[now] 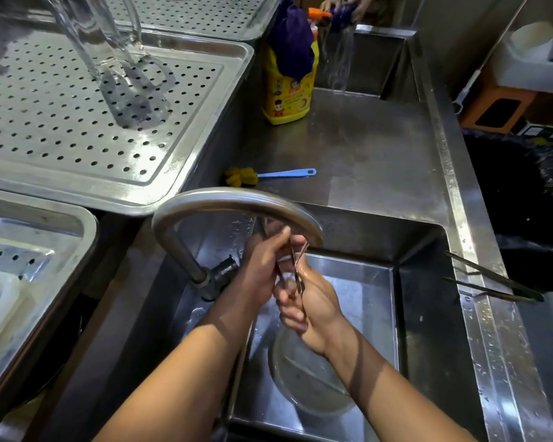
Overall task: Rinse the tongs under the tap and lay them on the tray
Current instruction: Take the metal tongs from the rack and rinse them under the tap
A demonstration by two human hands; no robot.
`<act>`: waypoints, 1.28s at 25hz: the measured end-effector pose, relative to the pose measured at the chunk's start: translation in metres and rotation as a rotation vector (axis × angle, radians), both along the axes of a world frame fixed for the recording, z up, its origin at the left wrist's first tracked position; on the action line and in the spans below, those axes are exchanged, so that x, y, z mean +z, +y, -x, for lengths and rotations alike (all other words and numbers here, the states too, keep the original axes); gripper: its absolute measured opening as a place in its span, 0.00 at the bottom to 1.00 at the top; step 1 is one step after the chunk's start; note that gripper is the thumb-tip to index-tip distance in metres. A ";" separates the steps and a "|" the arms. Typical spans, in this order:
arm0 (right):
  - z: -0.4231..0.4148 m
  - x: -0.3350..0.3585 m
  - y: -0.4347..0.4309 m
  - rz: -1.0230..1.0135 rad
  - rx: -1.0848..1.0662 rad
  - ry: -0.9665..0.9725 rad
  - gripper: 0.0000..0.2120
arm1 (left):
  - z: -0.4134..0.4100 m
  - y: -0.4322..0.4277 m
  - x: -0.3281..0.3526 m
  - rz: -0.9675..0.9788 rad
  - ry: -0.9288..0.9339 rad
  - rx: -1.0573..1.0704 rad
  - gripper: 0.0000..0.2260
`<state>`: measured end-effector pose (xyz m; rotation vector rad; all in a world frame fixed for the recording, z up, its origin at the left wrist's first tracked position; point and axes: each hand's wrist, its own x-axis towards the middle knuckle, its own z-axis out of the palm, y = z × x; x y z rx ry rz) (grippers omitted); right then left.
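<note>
Both bare forearms reach forward and converge, the left hand (262,266) raised with fingers pinched closed, the right hand (310,306) just below it, wet, fingers curled shut, the two hands touching.

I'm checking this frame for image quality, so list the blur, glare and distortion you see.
Head view: wide-angle bending curves the perforated tray and the sink rim; the glass jug at top left is smeared; the tap spout looks soft; glare streaks the wet steel; the tongs in the left hand and right hand are thin and hard to resolve.
</note>
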<state>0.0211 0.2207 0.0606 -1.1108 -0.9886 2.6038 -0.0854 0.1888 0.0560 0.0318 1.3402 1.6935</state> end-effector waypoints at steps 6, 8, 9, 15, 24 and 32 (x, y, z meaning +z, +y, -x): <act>0.004 0.002 0.012 0.037 0.219 0.108 0.26 | 0.006 -0.012 0.008 -0.018 0.022 -0.213 0.14; 0.014 0.001 0.015 -0.001 0.175 0.124 0.22 | 0.003 -0.023 0.005 0.046 0.126 -0.212 0.21; 0.018 0.001 0.016 -0.015 0.144 0.126 0.20 | -0.001 -0.032 0.001 0.083 0.137 -0.194 0.24; 0.025 0.002 0.023 -0.119 0.103 0.071 0.06 | -0.023 -0.139 -0.065 0.510 1.331 -0.339 0.11; -0.078 -0.026 -0.009 -0.236 0.125 -0.093 0.22 | -0.035 -0.169 -0.095 0.839 1.592 -0.494 0.27; -0.128 -0.063 -0.008 -0.326 0.150 -0.213 0.14 | -0.032 -0.172 -0.107 0.801 1.578 -0.423 0.30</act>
